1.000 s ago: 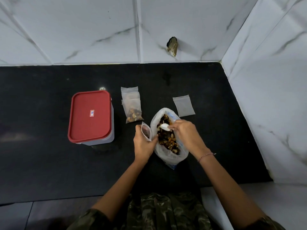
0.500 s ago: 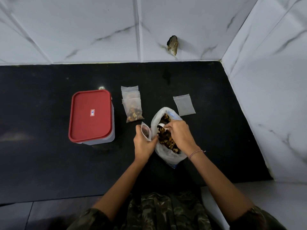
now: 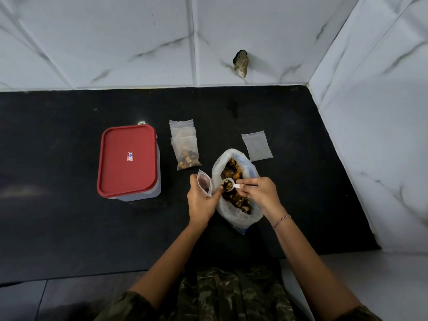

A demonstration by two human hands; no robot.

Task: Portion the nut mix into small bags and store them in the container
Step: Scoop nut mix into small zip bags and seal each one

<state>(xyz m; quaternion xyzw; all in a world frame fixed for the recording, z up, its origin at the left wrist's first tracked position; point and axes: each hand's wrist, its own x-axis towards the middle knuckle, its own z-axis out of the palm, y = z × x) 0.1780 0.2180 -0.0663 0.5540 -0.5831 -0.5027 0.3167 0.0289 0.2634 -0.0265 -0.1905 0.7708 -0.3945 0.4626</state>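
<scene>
A big clear bag of nut mix point(image 3: 236, 212) lies open on the black counter. My left hand point(image 3: 201, 202) holds a small zip bag point(image 3: 205, 183) upright with its mouth open, just left of the big bag. My right hand point(image 3: 258, 193) pinches the handle of a small white scoop point(image 3: 228, 183) filled with nuts; the scoop hovers over the big bag's left rim, close to the small bag. Two filled small bags point(image 3: 186, 147) lie stacked further back. A container with a red lid point(image 3: 128, 159) stands shut at the left.
An empty small zip bag point(image 3: 257, 145) lies flat behind and right of the big bag. White marble-look walls point(image 3: 370, 135) close the counter at the back and right. The black counter point(image 3: 58, 216) stretches left and toward me.
My right hand dipped the scoop into the nut mix, then lifted it out full and swung it left toward the small bag. My left hand kept the small bag in place.
</scene>
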